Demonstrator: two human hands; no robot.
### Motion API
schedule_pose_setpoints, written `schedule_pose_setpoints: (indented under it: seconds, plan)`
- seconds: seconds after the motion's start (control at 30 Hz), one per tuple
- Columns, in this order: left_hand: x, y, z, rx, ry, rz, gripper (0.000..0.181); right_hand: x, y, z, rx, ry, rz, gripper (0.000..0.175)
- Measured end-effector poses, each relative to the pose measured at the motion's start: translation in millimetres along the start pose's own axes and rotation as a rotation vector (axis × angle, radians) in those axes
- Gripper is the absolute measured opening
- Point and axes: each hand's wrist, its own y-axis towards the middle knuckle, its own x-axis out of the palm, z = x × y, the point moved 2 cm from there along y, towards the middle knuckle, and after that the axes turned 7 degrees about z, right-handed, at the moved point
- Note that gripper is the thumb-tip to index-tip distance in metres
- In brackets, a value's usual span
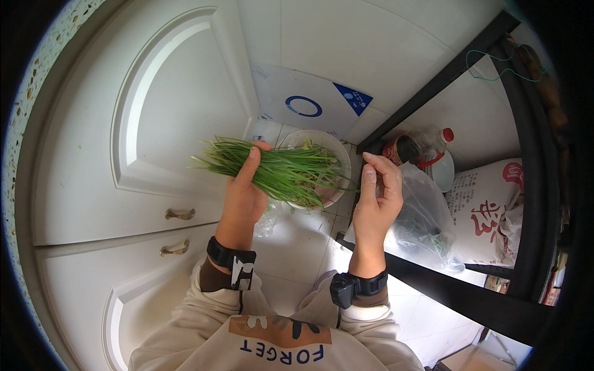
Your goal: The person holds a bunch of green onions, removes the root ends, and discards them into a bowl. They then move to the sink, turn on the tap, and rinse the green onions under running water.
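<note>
A thick bunch of long green leaves, like garlic chives [287, 171], lies across my left hand [248, 190], which grips it near one end with the thumb on top. The bunch extends to the right over a round whitish bin [344, 162] on the floor, and plant scraps show inside the bin. My right hand [378, 195] is raised just right of the leaf tips, its fingers curled towards the thumb. A thin dark leaf reaches towards that hand; whether the fingers pinch it I cannot tell.
White cabinet doors [185, 111] with metal handles stand at the left. A printed white board [306, 99] leans on the tiled wall. On the right, a black-framed rack [427, 283] holds a clear plastic bag [417, 218], bottles with a red cap [447, 135] and a printed white sack [482, 213].
</note>
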Motion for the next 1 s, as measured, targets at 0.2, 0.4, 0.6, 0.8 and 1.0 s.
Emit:
schedule_pose_setpoints:
  seconds: [0.2,0.4,0.6,0.8,1.0]
  plan:
    - [-1,1,0,0.021,-0.132,-0.093,0.021,-3,-1,-3,0.150,0.143,-0.081,0.012]
    - [1,-1,0,0.077,-0.055,-0.114,0.019,1,-3,-13,0.053,0.086,-0.260,0.014]
    - [1,-2,-2,0.080,-0.070,-0.170,0.020,0,-2,-4,0.144,0.097,-0.132,0.014]
    - [-4,3,-3,0.029,-0.156,-0.213,0.018,-8,-2,-3,0.213,0.283,0.119,0.015]
    - [-6,6,-3,-0.024,-0.322,-0.225,0.018,-14,1,-3,0.207,0.276,0.332,0.019]
